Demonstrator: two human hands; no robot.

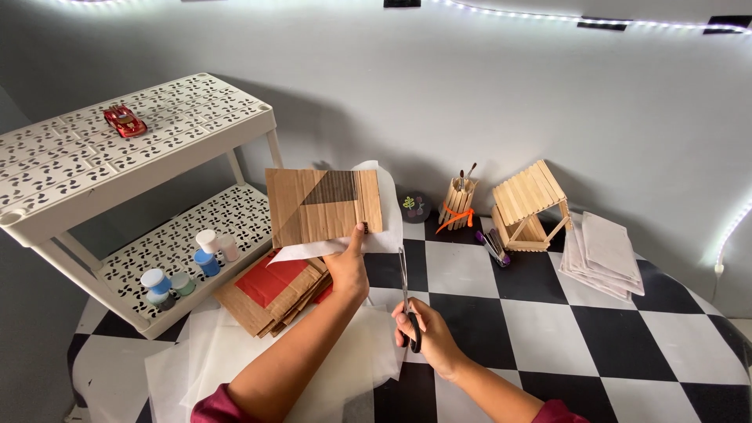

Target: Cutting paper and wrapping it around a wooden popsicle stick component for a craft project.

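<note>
Checkered black-and-white tabletop against plain grey wall, strip lights along top and right edge. White perforated shelf rack at left, red toy car on its upper tier, paint pots on lower tier. Left hand raised above tabletop, pinching cardboard piece backed by white paper sheet. Right hand clenched around scissors, blades pointing up, just beside cardboard's lower right corner. Stack of cardboard with red sheet below, on translucent paper near front edge. Stick-built house, brush holder and folded cloths toward back right. Open squares at centre and right front.
</note>
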